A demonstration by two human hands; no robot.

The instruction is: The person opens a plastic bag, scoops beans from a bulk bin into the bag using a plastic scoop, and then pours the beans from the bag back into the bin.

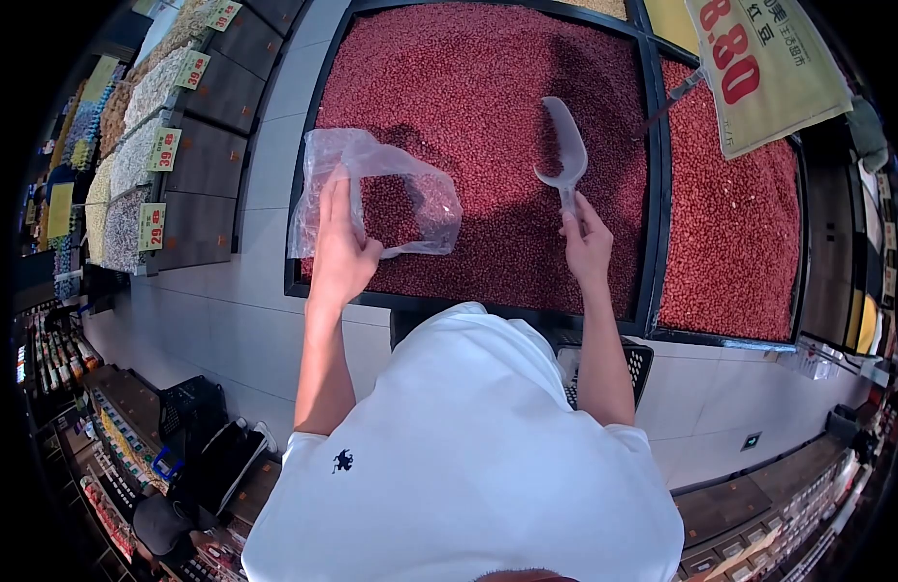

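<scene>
A clear plastic bag [318, 155] is in my left hand [342, 238], its mouth spread wide above the left part of a bin of small red beans [468, 97]. Red beans show through the bag's opening; I cannot tell whether they lie inside it or behind it. My right hand [589, 238] grips the handle of a pale scoop [571, 145]. The scoop points away from me over the right part of the same bin. Whether beans sit in its bowl is hard to make out.
A black frame [655, 145] divides this bin from another of lighter red beans [730, 223]. A price sign [769, 68] leans over the right bin. Tiered bins with price tags [163, 148] stand left across the floor. A person [168, 519] is at lower left.
</scene>
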